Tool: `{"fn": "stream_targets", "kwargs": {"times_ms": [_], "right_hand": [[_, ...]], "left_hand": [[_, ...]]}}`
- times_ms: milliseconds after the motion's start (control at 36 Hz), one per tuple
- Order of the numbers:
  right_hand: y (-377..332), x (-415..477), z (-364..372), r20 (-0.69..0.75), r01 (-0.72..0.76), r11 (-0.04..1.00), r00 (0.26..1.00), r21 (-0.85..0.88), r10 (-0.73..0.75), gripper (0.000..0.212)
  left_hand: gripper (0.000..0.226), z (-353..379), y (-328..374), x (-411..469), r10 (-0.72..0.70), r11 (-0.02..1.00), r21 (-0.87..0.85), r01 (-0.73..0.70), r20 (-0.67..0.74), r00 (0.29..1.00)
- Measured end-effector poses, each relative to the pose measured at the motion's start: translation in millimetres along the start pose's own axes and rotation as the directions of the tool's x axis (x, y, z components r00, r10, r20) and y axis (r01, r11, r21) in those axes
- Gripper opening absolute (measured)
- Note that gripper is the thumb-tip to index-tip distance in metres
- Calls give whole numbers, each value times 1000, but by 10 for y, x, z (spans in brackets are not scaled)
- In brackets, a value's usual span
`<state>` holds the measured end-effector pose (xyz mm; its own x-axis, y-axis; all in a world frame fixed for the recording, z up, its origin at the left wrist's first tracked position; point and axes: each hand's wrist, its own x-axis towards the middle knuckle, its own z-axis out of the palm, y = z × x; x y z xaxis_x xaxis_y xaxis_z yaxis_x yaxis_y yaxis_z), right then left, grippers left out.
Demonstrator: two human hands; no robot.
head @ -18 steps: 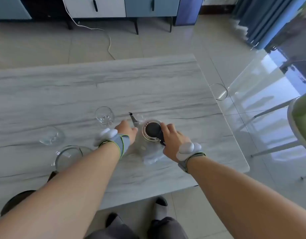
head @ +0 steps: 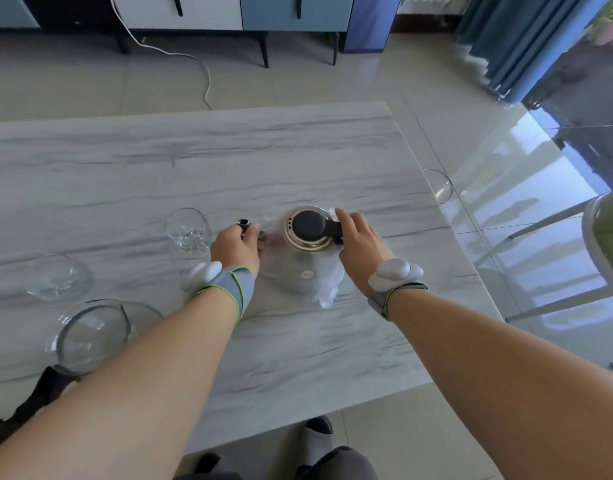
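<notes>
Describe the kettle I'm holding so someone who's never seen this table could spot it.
On the grey-veined marble table, look between the hands: the left hand holds the kettle by its spout, the right hand by its handle. Unlike the all-clear glasses nearby, it has a black lid and metal collar.

The clear glass teapot (head: 300, 271) stands upright mid-worktop (head: 194, 161), its metal lid (head: 307, 233) with a black knob on, spout (head: 243, 222) pointing left, handle right.

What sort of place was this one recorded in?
Probably a home living or dining room: marble-look table with a glass teapot and drinking glasses, a legged sideboard behind, blue curtains.
</notes>
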<state>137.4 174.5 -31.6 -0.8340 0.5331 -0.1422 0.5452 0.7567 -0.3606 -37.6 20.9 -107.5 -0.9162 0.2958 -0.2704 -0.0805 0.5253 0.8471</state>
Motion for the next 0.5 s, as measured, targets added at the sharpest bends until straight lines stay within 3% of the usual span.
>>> {"fn": "stream_targets", "kwargs": {"times_ms": [167,306,500], "right_hand": [[57,260,131,-125,-17,994,992,112,31,71],[102,449,355,-327,63,985,945,163,-7,65],[112,688,479,-456,148,970,889,191,-46,66]], "left_hand": [[65,65,156,79,122,993,17,-121,-82,989],[41,108,389,0,196,978,111,-177,-190,962],[42,214,280,288,337,939,165,-301,-275,901]]}}
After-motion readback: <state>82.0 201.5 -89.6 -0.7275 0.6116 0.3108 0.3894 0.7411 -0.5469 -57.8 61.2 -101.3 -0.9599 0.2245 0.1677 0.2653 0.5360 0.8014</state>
